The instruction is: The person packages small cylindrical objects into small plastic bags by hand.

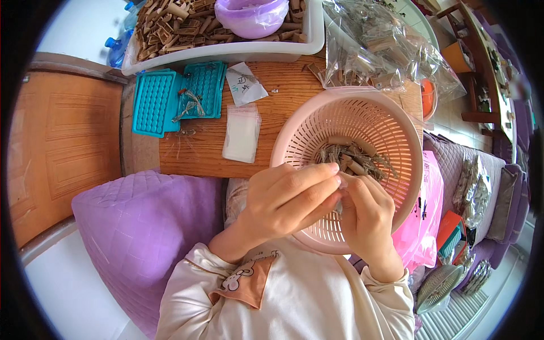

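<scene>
My left hand (294,198) and my right hand (368,212) meet over the near side of a pink slotted plastic basket (292,122). Thumbs and fingertips of both are pinched together. A small pale bit shows by the right fingers, too hidden to name. In the bottom of the basket lies a heap of dried grey-green stalks (382,164) mixed with brown curled pieces (356,168). Left of the basket, a stack of small transparent bags (242,134) rests on the wooden table (207,150), below a crumpled white slip with handwriting (246,84).
Two teal moulded trays (156,102) stand at the table's left, with dried sprigs (192,105) on one. Behind, a white tub (226,56) holds brown pieces and a purple bowl (252,20). Large transparent bags (385,45) lie back right; a pink bag (422,226) hangs beside the basket.
</scene>
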`<move>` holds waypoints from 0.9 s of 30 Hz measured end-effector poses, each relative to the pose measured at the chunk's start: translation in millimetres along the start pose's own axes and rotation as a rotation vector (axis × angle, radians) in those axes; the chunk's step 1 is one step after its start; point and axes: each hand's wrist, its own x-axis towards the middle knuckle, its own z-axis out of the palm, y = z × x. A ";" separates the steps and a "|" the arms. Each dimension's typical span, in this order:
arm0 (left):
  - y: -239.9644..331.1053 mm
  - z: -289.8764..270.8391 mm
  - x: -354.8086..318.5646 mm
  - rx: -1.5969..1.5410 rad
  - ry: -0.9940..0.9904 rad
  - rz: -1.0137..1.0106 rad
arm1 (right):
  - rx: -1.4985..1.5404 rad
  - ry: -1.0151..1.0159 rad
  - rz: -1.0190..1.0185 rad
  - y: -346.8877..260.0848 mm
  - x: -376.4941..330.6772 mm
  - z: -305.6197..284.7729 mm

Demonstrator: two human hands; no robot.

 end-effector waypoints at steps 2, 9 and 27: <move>1.3 -2.7 3.6 0.022 -0.053 -0.041 | -0.106 0.021 -0.054 1.5 -1.1 3.2; 0.1 -5.8 11.7 -0.022 -0.085 -0.070 | -0.282 0.062 -0.169 2.5 -1.3 2.9; -6.3 2.6 -3.6 -0.935 -0.203 -0.646 | 0.857 0.101 0.312 0.5 -9.8 -14.1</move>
